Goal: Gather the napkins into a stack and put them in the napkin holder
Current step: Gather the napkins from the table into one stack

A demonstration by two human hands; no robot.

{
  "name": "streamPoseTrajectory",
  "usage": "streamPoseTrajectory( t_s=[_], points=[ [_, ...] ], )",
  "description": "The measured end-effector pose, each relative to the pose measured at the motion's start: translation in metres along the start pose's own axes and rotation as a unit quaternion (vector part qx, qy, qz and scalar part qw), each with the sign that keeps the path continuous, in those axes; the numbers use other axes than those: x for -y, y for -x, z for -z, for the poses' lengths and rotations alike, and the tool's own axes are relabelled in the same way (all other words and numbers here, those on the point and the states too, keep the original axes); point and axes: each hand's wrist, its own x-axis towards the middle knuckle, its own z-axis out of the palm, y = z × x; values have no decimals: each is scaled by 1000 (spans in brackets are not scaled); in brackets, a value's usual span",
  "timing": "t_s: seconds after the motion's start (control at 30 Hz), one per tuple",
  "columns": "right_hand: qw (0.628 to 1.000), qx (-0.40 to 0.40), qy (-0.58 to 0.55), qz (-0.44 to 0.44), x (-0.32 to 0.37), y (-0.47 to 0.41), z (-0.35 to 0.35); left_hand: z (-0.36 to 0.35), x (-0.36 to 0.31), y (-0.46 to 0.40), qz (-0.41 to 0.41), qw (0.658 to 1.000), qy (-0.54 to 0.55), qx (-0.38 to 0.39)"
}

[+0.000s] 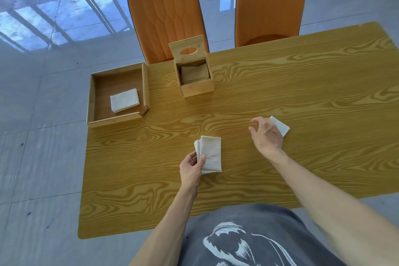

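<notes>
White napkin stack, left hand grip

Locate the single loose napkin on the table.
In the head view the loose napkin lies right of centre on the table, partly under the right hand.

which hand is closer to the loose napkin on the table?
Right. The right hand is over the loose napkin, partly covering it; the left hand is farther left, holding the napkin stack.

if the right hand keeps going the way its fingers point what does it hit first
Probably nothing close: the right hand points up-left over bare table, with the loose napkin beside it rather than ahead. Further along that line stands the open napkin holder, though depth is unclear.
</notes>
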Motion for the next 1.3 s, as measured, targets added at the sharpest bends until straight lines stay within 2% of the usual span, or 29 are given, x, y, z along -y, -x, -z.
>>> streamPoseTrajectory(
  t_s=[0.23, 0.5, 0.73, 1.0, 1.13, 1.2, 1.3],
  points=[
    [993, -47, 73, -74, -32, -10, 19, -14, -1, 1, -3, 1000, -4, 19],
    [986, 7, 122, -116, -47, -10, 25, -23, 1, 2, 4, 1000, -8, 28],
    [983, 42, 99, -151, -53, -19, 30, -21, 0, 1, 9, 999, -14, 29],
    [989, 44, -15, -140, -50, -17, 30, -20, 2, 0, 16, 999, -21, 30],
    [992, 61, -73, -82, -40, -15, 33, -19, 3, 1, 27, 999, -14, 25],
    [985, 84, -145, -50, -33, -15, 35, -19, 2, 1, 33, 999, -14, 22],
    [963, 161, -214, 10, -20, -18, 42, -19, 0, 2, 40, 999, -7, 24]
  ],
)
